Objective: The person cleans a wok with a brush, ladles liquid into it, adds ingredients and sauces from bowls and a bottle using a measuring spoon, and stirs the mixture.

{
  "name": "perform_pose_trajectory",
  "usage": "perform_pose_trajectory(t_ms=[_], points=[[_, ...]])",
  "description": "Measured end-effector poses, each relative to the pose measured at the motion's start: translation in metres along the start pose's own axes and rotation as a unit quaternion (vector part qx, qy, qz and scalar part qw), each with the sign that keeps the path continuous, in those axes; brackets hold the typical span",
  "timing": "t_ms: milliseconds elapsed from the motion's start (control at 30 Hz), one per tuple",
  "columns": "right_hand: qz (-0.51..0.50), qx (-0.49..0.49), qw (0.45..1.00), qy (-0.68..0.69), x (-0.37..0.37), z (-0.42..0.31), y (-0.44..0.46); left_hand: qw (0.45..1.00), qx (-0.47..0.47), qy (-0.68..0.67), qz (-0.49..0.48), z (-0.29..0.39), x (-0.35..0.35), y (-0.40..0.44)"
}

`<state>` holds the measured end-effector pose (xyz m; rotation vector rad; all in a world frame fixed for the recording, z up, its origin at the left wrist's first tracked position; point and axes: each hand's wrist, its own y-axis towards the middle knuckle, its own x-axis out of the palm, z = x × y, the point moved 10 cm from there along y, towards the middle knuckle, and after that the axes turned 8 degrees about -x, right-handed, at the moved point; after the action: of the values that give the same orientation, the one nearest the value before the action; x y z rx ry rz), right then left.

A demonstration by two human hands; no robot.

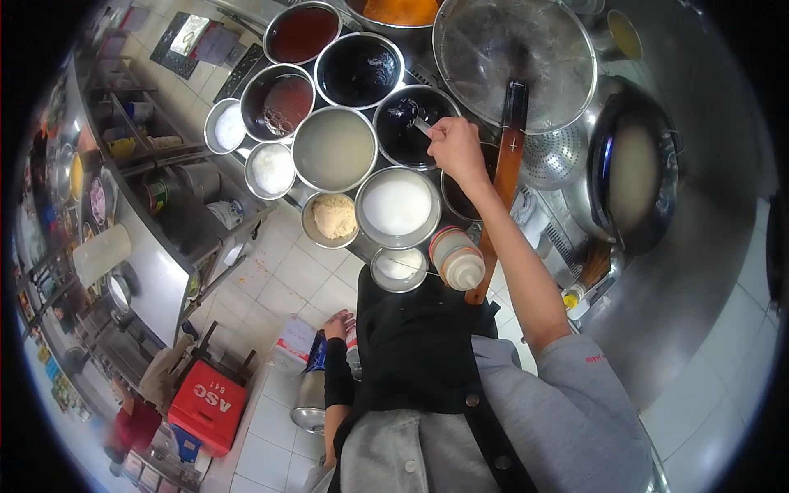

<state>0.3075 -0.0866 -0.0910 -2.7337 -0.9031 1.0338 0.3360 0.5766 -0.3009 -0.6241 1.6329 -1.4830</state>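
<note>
My right hand [457, 149] is closed on the metal handle of a spoon [422, 126]. The spoon's far end dips into dark liquid in a steel pot [417, 163], so its bowl is hidden. Beside that pot are another pot of dark liquid [359, 71] and a pot of cloudy pale liquid [334, 149]. My left hand [338, 323] hangs low at my side beneath a black sleeve, its fingers loosely apart. It is close to a clear bottle [353, 352], and I cannot make out whether they touch.
Nearer me stand bowls of white granules [400, 207] and tan powder [332, 218], plus a squeeze bottle [462, 267]. A wooden handle [508, 164] crosses under my right forearm from a large steel pan [514, 49]. A wok [637, 172] of cloudy liquid sits right.
</note>
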Motion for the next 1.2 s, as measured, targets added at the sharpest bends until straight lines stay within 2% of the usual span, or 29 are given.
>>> perform_pose_trajectory(t_ms=[67, 367, 700, 1200], points=[[-0.024, 0.082, 0.993, 0.081, 0.009, 0.011, 0.0, 1.0, 0.0, -0.003, -0.002, 0.001, 0.003, -0.002], [-0.03, 0.152, 0.93, 0.333, 0.024, 0.035, -0.016, 1.0, 0.017, -0.012, -0.009, 0.005, 0.001, -0.004], [-0.001, 0.098, 0.92, 0.379, 0.002, 0.016, -0.05, 0.997, 0.079, -0.006, -0.009, 0.013, -0.016, 0.019], [0.033, 0.069, 0.904, 0.42, -0.027, -0.007, -0.093, 0.996, 0.059, 0.053, -0.036, 0.037, -0.028, 0.019]])
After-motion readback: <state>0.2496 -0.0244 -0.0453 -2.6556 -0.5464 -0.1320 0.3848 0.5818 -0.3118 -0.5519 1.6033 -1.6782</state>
